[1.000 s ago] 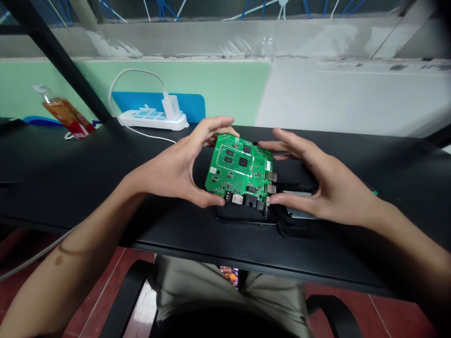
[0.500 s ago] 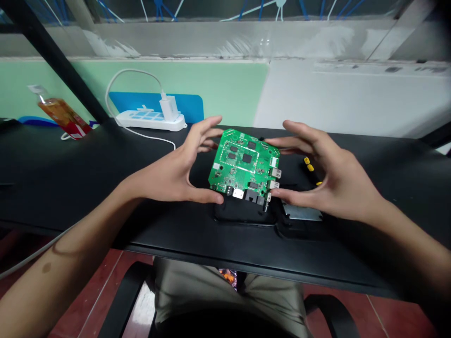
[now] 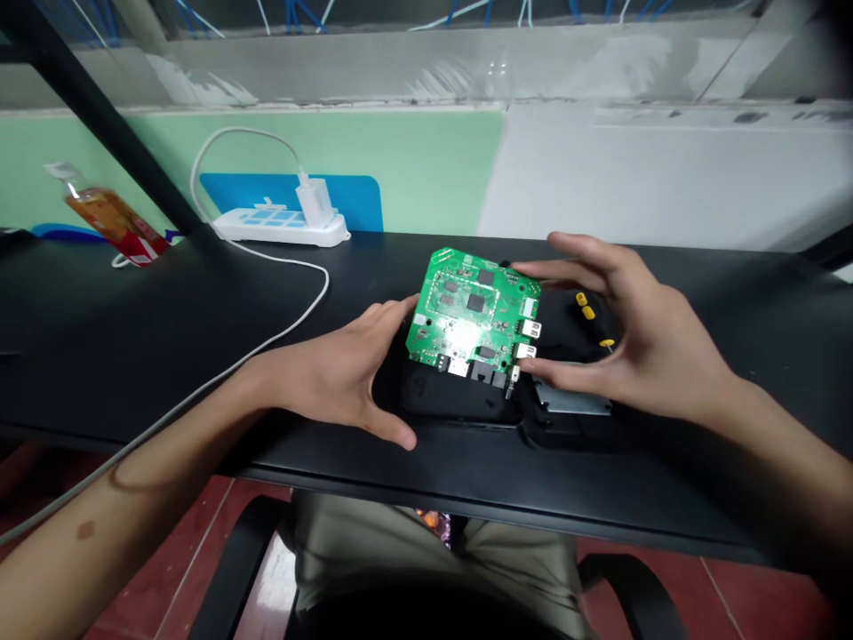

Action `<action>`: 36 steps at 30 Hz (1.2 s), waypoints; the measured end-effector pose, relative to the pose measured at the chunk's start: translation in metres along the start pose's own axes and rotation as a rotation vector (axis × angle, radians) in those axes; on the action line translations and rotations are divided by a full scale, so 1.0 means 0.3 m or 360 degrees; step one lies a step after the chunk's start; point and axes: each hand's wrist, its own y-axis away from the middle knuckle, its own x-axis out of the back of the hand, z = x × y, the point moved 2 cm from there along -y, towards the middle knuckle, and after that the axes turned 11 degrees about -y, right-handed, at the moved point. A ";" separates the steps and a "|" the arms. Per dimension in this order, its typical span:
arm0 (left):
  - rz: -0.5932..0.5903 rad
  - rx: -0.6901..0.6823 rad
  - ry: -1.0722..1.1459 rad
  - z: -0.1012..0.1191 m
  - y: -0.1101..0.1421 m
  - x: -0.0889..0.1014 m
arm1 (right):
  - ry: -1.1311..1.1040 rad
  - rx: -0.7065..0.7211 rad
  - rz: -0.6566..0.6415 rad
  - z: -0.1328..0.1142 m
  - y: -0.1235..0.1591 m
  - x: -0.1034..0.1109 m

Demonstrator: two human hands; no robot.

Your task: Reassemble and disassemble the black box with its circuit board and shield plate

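Above the tabletop [image 3: 166, 329], over the black casing [image 3: 459, 406], is the green circuit board [image 3: 470, 316], tilted | right hand [image 3: 659, 347]: fingers and thumb are clamped on its right side | left hand [image 3: 337, 372]: fingers and thumb stand apart at its left edge, touching I cannot tell | metal plate [image 3: 574, 400] and yellow-and-black tool [image 3: 587, 313] lie near right hand

Left hand [image 3: 333, 369] is held with thumb [image 3: 393, 428] spread wide from the fingers. Right hand [image 3: 666, 356] is curved in a thumb-and-finger grip. Both forearms [image 3: 193, 440] are angled inward.
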 end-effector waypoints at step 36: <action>0.0220 -0.0062 0.0178 -0.083 -0.020 -0.045 | 0.0068 -0.0020 -0.0259 -0.005 0.003 -0.042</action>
